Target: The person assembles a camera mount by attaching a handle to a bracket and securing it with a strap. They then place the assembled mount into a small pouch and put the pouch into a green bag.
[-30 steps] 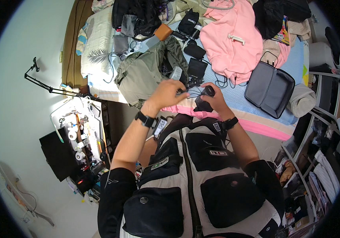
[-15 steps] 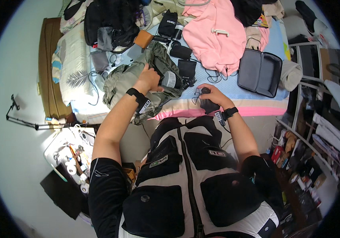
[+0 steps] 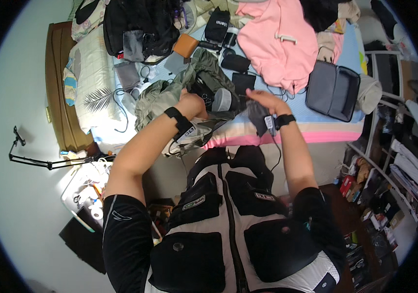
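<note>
An olive-green fabric bag (image 3: 157,105) lies with its mouth spread at the front of the bed. My left hand (image 3: 193,105) is closed on the near edge of that mouth. Inside the bag show a round tub with a pale translucent top (image 3: 222,99) and some black items (image 3: 203,92). Just right of the bag, over the bed's front edge, my right hand (image 3: 268,102) is closed on a dark grey pouch (image 3: 257,117), which hangs below the fingers. The fingers point left toward the bag, and the palm side is hidden.
Behind the bag lie a brown square case (image 3: 185,45), a black pouch (image 3: 235,62) and a flat black item (image 3: 243,82). A pink garment (image 3: 279,58) and an unzipped grey case (image 3: 333,90) are to the right. A black backpack (image 3: 138,29) lies at the back left.
My right hand has risen slightly and turned its fingers leftward, with the dark grey pouch now hanging beneath. My left hand, still at the bag's mouth, has curled in more. The view has shifted slightly.
</note>
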### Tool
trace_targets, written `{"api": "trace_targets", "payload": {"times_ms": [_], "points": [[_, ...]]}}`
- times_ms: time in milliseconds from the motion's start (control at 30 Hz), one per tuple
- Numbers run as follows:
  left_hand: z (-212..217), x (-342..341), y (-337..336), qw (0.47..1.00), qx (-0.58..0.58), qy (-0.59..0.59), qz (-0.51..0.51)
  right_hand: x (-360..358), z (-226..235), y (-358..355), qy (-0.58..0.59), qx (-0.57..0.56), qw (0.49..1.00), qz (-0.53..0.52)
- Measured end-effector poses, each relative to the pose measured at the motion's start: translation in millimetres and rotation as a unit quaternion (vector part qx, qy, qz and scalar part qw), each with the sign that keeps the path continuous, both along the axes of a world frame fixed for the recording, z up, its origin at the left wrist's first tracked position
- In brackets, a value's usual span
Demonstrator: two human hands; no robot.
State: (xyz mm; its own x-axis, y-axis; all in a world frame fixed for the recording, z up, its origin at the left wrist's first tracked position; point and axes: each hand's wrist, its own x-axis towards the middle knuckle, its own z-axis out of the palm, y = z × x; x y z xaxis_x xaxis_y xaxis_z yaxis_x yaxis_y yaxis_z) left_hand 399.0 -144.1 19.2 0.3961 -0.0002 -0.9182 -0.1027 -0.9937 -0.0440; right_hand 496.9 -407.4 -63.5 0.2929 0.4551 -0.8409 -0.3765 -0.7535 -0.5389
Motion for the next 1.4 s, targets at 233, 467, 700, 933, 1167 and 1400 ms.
{"api": "trace_targets", "payload": {"times_ms": [233, 467, 700, 933, 1167, 1400], "points": [[42, -47, 15, 0.962, -0.137, -0.234, -0.023, 24, -11, -16, 0.231, 0.297, 0.829, -0.413], [75, -36, 14, 0.935, -0.238, -0.263, -0.012, 38, 10, -32, 0.272, 0.273, 0.836, -0.39], [175, -54, 38, 0.889, -0.266, -0.372, -0.037, 46, 75, -57, 0.238, 0.379, 0.812, -0.373], [192, -156, 32, 0.834, -0.257, -0.486, 0.053, 29, 183, -58, 0.24, 0.548, 0.736, -0.316], [133, -217, 17, 0.8, -0.257, -0.522, 0.149, -12, 243, 4, 0.168, 0.521, 0.788, -0.283], [126, -248, 7, 0.78, -0.33, -0.505, 0.167, -74, 256, 87, 0.192, 0.519, 0.78, -0.293]]}}
